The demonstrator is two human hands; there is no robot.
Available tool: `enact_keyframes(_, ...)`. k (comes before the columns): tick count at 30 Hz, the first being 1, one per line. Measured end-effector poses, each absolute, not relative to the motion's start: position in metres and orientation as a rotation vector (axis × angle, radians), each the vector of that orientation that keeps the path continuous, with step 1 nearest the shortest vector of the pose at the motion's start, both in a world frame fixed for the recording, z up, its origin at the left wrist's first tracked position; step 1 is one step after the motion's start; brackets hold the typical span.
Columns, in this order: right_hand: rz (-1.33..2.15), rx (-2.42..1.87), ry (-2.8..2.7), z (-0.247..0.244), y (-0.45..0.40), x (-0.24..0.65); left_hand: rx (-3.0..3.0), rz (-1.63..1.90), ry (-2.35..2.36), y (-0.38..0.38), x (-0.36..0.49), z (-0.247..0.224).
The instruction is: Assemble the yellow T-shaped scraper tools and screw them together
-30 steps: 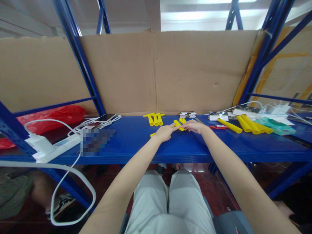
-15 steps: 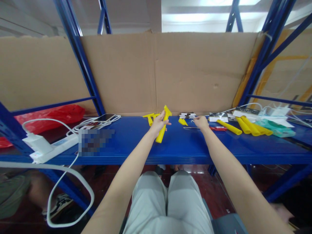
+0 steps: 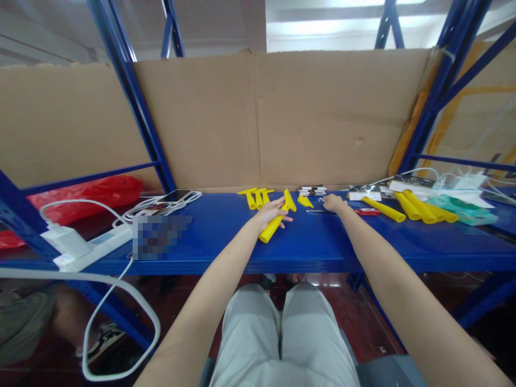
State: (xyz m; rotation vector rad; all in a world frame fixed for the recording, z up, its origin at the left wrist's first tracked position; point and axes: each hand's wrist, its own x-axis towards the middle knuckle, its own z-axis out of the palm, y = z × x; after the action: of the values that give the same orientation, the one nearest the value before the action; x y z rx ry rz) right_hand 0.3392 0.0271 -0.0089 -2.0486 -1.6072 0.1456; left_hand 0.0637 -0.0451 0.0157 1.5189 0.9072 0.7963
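Observation:
My left hand (image 3: 271, 213) is closed around the tubular handle of a yellow T-shaped tool (image 3: 270, 230), lifted above the front of the blue shelf and tilted, its wide head pointing away from me. My right hand (image 3: 334, 203) is down at the shelf, its fingers drawn together beside several tiny metallic pieces (image 3: 321, 199). Whatever its fingertips pinch is too small to make out. Just left of it lie small yellow wedge-shaped parts (image 3: 305, 201). A screwdriver with a red handle (image 3: 367, 212) lies under that hand, its thin shaft sticking out to the left.
More yellow T-shaped tools (image 3: 251, 200) lie behind my left hand. Several yellow tubes (image 3: 419, 207) rest at the right near a green plastic bag (image 3: 463, 210). A stack of small boxes (image 3: 312, 191) stands by the cardboard wall (image 3: 201, 118). A power strip (image 3: 97, 244) and cables occupy the left.
The yellow tool in my left hand has tipped, its head swinging right and lower. My right hand has lowered slightly onto the small metallic pieces.

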Motion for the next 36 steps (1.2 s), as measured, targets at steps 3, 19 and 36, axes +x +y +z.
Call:
enact_keyframes(3, 0.104, -2.265, -1.605, -0.002, 0.023, 0.332, 1.546, 0.789, 0.903, -0.046, 0.063, 0.016)
enact_keyframes(19, 0.089, -2.274, -1.631, 0.001, 0.004, 0.330, 1.490, 0.822, 0.883, -0.038, 0.065, 0.009)
enact_keyframes(36, 0.181, -1.907, -1.551, 0.003, 0.001, 0.311, 1.337, 0.789, 0.785, -0.036, 0.060, 0.010)
